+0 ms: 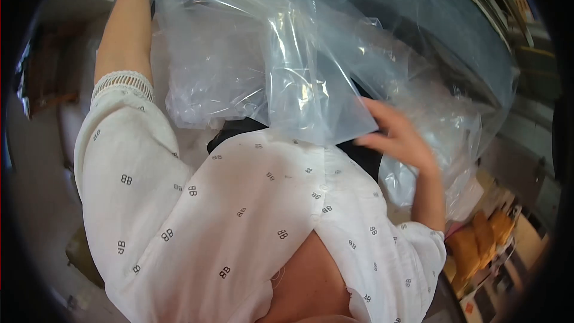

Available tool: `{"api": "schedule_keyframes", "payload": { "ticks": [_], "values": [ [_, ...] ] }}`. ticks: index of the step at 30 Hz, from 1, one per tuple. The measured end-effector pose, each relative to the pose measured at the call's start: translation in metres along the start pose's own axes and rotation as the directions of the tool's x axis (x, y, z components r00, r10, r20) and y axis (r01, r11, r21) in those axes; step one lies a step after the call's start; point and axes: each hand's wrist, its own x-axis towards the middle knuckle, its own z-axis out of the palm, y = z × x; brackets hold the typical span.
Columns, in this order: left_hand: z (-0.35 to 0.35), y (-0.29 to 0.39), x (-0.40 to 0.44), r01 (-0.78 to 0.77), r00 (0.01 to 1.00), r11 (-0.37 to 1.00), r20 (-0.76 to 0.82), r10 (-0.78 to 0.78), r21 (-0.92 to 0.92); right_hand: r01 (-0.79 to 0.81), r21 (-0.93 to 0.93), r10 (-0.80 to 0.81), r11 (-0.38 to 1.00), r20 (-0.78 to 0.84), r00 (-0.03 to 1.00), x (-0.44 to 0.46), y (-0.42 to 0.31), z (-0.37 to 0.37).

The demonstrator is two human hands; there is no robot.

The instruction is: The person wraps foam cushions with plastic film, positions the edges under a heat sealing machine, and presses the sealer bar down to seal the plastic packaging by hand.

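Observation:
Clear plastic film (293,78) is draped across the upper middle, with creases and bright reflections. Its lower corner falls close to my torso. My right hand (397,134) is beside that corner, fingers and thumb apart, slightly blurred. The film's edge lies between thumb and fingers, but I see no grip on it. On the left, my left forearm stretches up past the top edge, so the left hand is out of frame. Bunched clear plastic (209,87) lies under the film, and more crumpled plastic (442,125) is beyond my right hand.
A dark surface (412,6) covered by clear plastic is at the upper right, with metal rails (502,0) along its far side. Yellow-orange items (481,242) and boxes are at the lower right. A dark olive object (84,257) stands at the lower left.

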Motion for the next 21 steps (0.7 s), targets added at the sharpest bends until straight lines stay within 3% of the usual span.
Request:
{"api": "schedule_keyframes", "payload": {
  "ticks": [1, 3, 4, 7, 8, 9, 10, 11, 12, 13, 15, 17, 19, 20, 21],
  "values": [
    [-0.002, 0.003, -0.002, 0.008, 1.0, 0.999, 0.011, -0.008, -0.032, 0.089, -0.215, -0.126, 0.973, -0.165, 0.978, 0.008, 0.03, 0.037],
    [-0.007, 0.004, -0.009, 0.021, 0.999, 0.995, 0.036, -0.018, -0.097, 0.097, -0.448, -0.274, 0.889, -0.351, 0.895, 0.036, 0.039, 0.092],
    [-0.011, 0.01, -0.013, 0.047, 0.998, 0.993, 0.052, -0.042, -0.11, 0.065, -0.465, -0.283, 0.883, -0.416, 0.864, 0.049, 0.037, 0.107],
    [-0.022, 0.026, -0.027, 0.124, 0.989, 0.98, 0.103, -0.108, -0.158, 0.302, -0.29, -0.419, 0.908, -0.636, 0.648, 0.062, 0.056, 0.099],
    [-0.031, 0.037, -0.034, 0.113, 0.991, 0.975, 0.095, -0.096, -0.193, 0.264, -0.357, -0.438, 0.896, -0.624, 0.646, 0.047, 0.033, 0.077],
    [-0.032, 0.041, -0.041, 0.097, 0.995, 0.982, 0.018, -0.095, -0.16, 0.197, -0.279, -0.328, 0.94, -0.576, 0.749, 0.03, 0.013, 0.046],
    [-0.041, 0.05, -0.048, 0.085, 0.996, 0.976, 0.056, -0.076, -0.202, 0.07, -0.614, -0.511, 0.786, -0.582, 0.633, -0.004, 0.02, 0.012],
    [-0.044, 0.057, -0.053, 0.038, 0.999, 0.966, 0.024, -0.033, -0.256, -0.267, -0.827, -0.677, 0.494, -0.559, 0.479, -0.038, 0.028, -0.023],
    [-0.045, 0.057, -0.055, -0.009, 0.998, 0.958, 0.062, 0.028, -0.288, -0.579, -0.77, -0.803, 0.267, -0.51, 0.309, -0.072, 0.035, -0.057],
    [-0.049, 0.065, -0.064, -0.101, 0.99, 0.919, 0.052, 0.131, -0.381, -0.68, -0.639, -0.793, 0.361, -0.594, 0.138, -0.121, 0.034, -0.099],
    [-0.06, 0.087, -0.079, -0.182, 0.969, 0.848, 0.054, 0.24, -0.498, -0.675, -0.375, -0.654, 0.636, -0.727, -0.212, -0.23, 0.019, -0.171],
    [-0.071, 0.106, -0.099, -0.163, 0.958, 0.817, 0.108, 0.265, -0.552, -0.654, -0.267, -0.603, 0.708, -0.709, -0.364, -0.293, -0.005, -0.205],
    [-0.053, 0.098, -0.097, -0.21, 0.961, 0.835, 0.051, 0.272, -0.509, -0.633, -0.342, -0.642, 0.695, -0.691, -0.332, -0.285, -0.028, -0.204],
    [-0.038, 0.085, -0.091, -0.234, 0.959, 0.844, 0.026, 0.281, -0.483, -0.6, -0.411, -0.657, 0.686, -0.704, -0.269, -0.257, -0.032, -0.193],
    [-0.016, 0.06, -0.078, -0.149, 0.969, 0.869, 0.107, 0.224, -0.471, -0.532, -0.468, -0.632, 0.705, -0.755, -0.173, -0.216, -0.027, -0.172]
  ]
}}
